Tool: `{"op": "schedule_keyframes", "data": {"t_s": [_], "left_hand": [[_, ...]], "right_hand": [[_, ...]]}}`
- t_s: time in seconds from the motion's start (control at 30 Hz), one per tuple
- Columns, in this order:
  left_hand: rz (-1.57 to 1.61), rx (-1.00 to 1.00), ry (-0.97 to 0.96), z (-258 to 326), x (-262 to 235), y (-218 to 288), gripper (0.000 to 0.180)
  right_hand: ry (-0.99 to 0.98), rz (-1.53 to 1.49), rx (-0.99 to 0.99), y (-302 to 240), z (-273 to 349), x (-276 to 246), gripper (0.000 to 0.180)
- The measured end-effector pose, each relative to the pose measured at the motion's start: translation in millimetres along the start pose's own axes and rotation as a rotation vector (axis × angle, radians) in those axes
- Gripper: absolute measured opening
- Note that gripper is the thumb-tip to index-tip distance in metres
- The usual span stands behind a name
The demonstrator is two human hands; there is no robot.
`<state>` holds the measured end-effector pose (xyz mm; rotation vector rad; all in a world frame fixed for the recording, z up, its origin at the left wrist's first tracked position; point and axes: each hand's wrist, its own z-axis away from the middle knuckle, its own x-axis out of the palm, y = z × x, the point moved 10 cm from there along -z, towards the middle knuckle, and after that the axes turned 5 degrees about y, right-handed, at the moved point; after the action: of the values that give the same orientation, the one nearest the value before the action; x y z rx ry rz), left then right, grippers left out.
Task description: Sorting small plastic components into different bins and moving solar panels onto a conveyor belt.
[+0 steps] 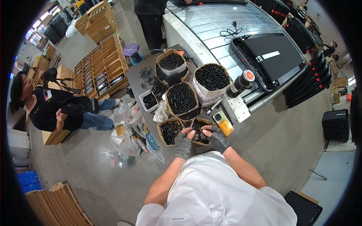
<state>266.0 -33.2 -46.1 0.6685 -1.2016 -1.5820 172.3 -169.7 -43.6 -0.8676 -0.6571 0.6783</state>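
Note:
Both hands wear grey fingerless gloves and meet over a small open cardboard box [209, 122] of little black parts. My left hand [184, 141] has thumb and fingers pinched together at the box's left side. Opposite it, my right hand [217, 138] is pinched too. What lies between the fingertips is too small and dark to make out. Left of this box stands another small box [162, 140] of black parts. Just beyond are a larger box of black cylindrical pieces [181, 98] and a white-sided container of similar pieces [212, 77].
A gold phone [223, 123] lies right of my right hand. Behind it stands a black cylindrical tool [238, 84] with a red top. A black case [267, 56] rests on the metal roller conveyor [207, 22]. Plastic bags [124, 145] lie left; a person [56, 105] stands beyond.

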Motion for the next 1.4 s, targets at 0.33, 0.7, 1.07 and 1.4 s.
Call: {"op": "schedule_keyframes", "data": {"t_s": [0.33, 0.7, 1.07, 1.4], "left_hand": [[0.099, -0.071, -0.051, -2, 6, -6, 0.023], [0.528, -0.504, -0.032, 1, 7, -47, 0.028], [0.37, -0.266, -0.051, -7, 4, -32, 0.028], [0.247, -0.229, -0.07, -7, 3, -45, 0.029]], "right_hand": [[0.003, -0.04, 0.036, -4, 4, 10, 0.022], [-0.109, -0.284, 0.024, -9, 6, 17, 0.028], [0.056, -0.086, 0.042, -8, 8, 7, 0.022], [0.08, -0.078, 0.085, -5, 11, 19, 0.023]]}}
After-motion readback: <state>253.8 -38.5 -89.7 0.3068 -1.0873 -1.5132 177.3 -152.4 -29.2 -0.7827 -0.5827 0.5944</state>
